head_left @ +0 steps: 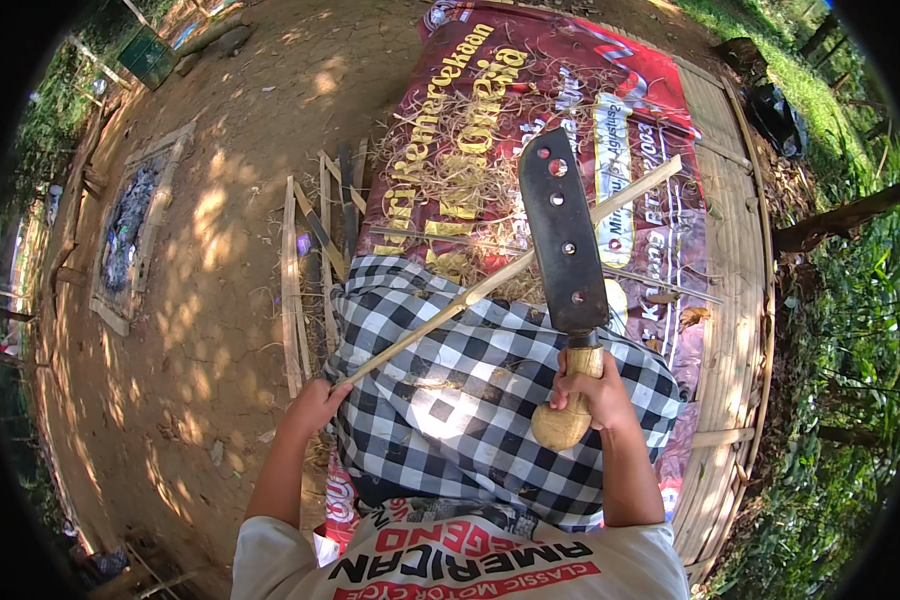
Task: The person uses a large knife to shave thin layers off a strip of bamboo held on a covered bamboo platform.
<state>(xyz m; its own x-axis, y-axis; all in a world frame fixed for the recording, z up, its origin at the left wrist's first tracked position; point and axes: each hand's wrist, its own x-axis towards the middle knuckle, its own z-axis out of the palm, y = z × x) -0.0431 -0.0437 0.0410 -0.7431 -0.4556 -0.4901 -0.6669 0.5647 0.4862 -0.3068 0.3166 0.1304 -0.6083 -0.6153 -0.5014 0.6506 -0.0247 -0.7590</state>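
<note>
My right hand (592, 388) is wrapped round the wooden handle of a machete (568, 235), a broad dark blade with several holes along it, pointing away from me. A long pale bamboo strip (425, 325) slants from lower left to upper right, and my left hand (316, 405) is closed on its near end. The strip's far part passes behind the blade; whether the two touch, I cannot tell. Under both hands a black-and-white checked cloth (450, 400) covers my lap. Curly bamboo shavings (470, 170) lie scattered beyond it.
A dark red printed banner (660, 110) is spread over a bamboo-slat platform (725, 330). Several split bamboo pieces (292, 290) stand along its left side. Farther left, a framed pit of ash (135, 225) lies on the dirt ground. Plants (860, 360) grow on the right.
</note>
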